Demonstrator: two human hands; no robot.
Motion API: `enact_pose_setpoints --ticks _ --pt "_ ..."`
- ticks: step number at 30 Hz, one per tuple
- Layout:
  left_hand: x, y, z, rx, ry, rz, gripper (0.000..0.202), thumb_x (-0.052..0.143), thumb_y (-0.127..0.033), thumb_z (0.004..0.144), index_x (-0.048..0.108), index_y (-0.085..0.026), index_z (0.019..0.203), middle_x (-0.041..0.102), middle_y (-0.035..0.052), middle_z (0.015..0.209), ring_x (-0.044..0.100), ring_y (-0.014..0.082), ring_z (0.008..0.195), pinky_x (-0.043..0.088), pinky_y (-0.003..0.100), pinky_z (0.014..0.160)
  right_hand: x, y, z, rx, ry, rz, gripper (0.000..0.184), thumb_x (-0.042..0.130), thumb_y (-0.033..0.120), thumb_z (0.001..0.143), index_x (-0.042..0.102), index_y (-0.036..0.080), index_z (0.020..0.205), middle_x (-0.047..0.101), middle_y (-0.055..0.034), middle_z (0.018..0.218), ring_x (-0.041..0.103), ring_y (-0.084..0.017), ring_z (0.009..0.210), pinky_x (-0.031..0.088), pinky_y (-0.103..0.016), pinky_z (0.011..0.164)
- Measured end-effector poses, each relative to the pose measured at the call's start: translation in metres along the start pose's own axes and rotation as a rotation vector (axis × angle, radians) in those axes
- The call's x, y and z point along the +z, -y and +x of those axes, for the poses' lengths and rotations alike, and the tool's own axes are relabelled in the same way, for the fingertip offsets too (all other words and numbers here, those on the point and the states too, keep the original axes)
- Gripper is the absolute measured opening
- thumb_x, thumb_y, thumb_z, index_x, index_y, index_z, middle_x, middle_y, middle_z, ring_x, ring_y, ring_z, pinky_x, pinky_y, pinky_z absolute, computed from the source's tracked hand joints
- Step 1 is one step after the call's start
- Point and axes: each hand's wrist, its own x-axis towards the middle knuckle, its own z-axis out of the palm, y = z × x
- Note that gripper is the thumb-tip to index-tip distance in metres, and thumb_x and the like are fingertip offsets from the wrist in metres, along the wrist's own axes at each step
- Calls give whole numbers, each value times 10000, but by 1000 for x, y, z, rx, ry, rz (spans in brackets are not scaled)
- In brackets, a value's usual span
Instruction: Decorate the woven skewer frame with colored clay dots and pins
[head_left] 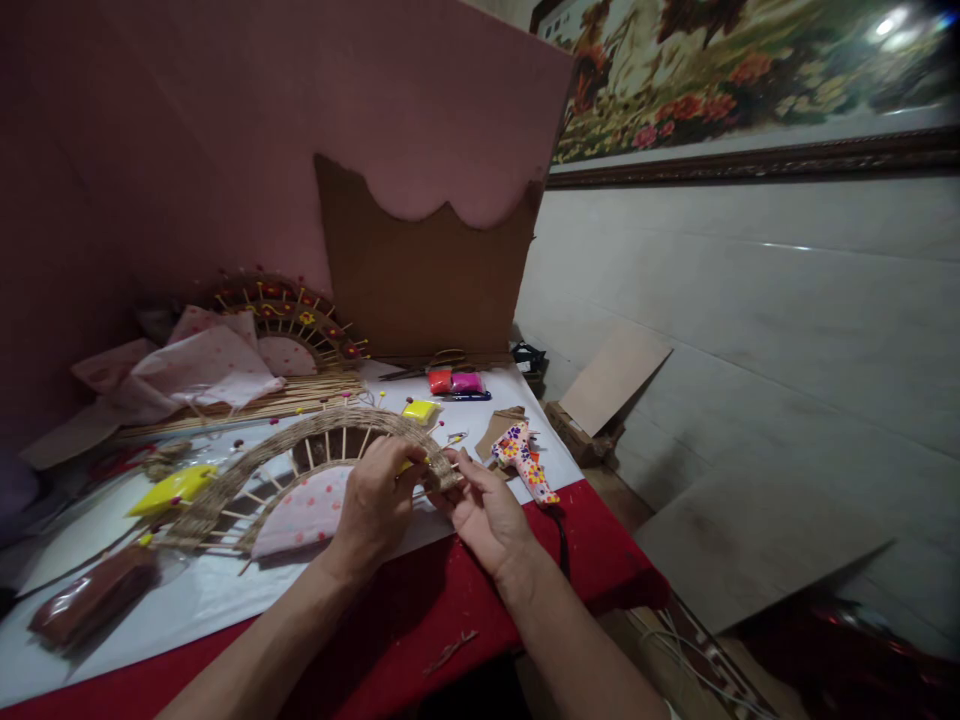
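Observation:
A half-round craft arch (300,432), wrapped in twine and spoked with thin wooden sticks, lies before me. Its inner half-disc (304,512) is covered in pale cloth with pink spots, and small red and yellow balls tip some sticks. My right hand (487,512) grips the arch's right end between thumb and fingers. Over that same end my left hand (379,500) is closed in a pinch; a bit of yellow shows by its fingertips, but what it holds is hidden.
Yellow (176,488) and brown (97,600) clay packets lie left. Behind are a yellow packet (421,411), red (440,381) and magenta (468,382) packets, scissors (427,365), and a second decorated arch (307,315). A flower-patterned glue gun (523,462) lies right, near the red cloth (600,540).

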Motion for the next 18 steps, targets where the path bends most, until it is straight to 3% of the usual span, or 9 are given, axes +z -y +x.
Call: enact_pose_setpoints --ticks 18 --pt "4 3 1 32 42 41 100 536 -149 828 609 -176 765 585 34 742 522 177 746 424 283 666 1 0 -2 -13 -27 -21 68 660 177 747 678 142 803 686 -18 786 621 -110 697 531 -232 644"
